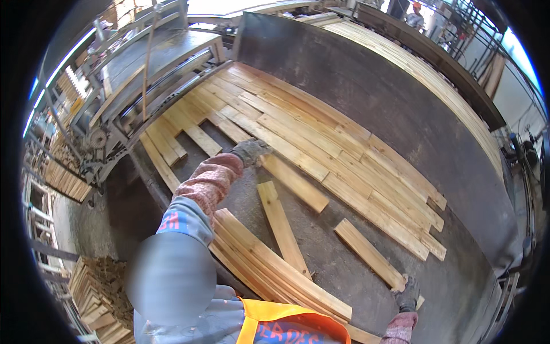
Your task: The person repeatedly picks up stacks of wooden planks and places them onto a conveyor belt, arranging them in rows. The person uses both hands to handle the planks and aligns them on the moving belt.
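Both my hands wear dark grey work gloves. My left hand (251, 152), reaching out ahead, is curled over the far end of a short pale wooden board (297, 184) on the dark table. My right hand (408, 294), low on the right, grips the near end of another wooden board (366, 251); a bit of that board shows past the fingers. Between the two hands, a loose board (283, 226) lies at a slant. Beyond them, many boards (344, 166) lie side by side in close rows. The fingertips of my left hand are partly hidden.
Longer boards (275, 261) are stacked along the table's near edge. A tall dark metal panel (366, 74) borders the far side. At the far left stands a roller machine (166, 63). More timber (100, 298) is piled at lower left; a person (415, 20) stands in the distance.
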Demonstrator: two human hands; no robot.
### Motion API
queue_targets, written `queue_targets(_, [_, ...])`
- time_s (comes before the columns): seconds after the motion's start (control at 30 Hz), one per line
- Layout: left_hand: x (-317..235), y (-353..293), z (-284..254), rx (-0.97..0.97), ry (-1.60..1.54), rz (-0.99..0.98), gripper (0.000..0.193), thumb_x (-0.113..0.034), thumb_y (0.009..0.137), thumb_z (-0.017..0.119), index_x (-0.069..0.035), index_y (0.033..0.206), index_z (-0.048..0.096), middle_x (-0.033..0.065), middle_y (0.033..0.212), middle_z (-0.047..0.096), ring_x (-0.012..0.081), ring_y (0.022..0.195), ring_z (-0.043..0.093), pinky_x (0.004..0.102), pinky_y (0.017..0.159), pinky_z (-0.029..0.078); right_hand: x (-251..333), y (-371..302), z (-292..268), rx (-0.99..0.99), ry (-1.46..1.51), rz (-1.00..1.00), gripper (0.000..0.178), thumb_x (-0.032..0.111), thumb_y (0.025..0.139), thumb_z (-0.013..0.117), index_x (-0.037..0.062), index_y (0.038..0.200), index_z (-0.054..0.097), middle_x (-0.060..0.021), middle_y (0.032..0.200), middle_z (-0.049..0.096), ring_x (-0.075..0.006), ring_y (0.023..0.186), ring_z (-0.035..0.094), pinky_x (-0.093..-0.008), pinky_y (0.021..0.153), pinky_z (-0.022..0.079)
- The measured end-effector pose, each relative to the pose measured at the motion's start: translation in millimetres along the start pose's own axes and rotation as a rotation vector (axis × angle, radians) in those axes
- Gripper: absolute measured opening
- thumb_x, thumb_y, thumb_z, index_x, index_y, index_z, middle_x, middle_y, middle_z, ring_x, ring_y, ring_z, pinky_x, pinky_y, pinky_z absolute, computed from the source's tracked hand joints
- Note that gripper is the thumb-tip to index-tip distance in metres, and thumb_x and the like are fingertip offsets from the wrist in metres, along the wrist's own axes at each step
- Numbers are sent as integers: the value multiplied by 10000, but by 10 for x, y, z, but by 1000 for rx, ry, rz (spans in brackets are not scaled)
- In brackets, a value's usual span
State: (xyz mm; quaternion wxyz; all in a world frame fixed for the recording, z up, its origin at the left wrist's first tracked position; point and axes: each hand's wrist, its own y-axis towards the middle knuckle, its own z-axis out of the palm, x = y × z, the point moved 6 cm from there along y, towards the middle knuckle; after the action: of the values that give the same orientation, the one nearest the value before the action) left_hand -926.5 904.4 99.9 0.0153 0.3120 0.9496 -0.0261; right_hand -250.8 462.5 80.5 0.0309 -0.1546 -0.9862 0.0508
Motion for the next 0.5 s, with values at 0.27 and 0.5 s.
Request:
queue_targets(0.27, [-915,-54,-438,57,319,-91,583,-316,898,662,-155,1449,559,148,1474,567,365,1262,615,476,1046,509,721,651,-20,-138,8,-117,719,367,707,855,150,1356,637,-115,1384,604,-343,1325,512,-499,1151,355])
queue_targets(0.5, [-2758,-914,-206,410,115,629,601,-333,695,834,-271,1265,655,38,1193,679,287,1169,626,489,912,495,1961,687,-592,-244,267,-92,679,408,801,786,121,1392,617,-153,1465,549,-349,1384,467,-521,1177,327])
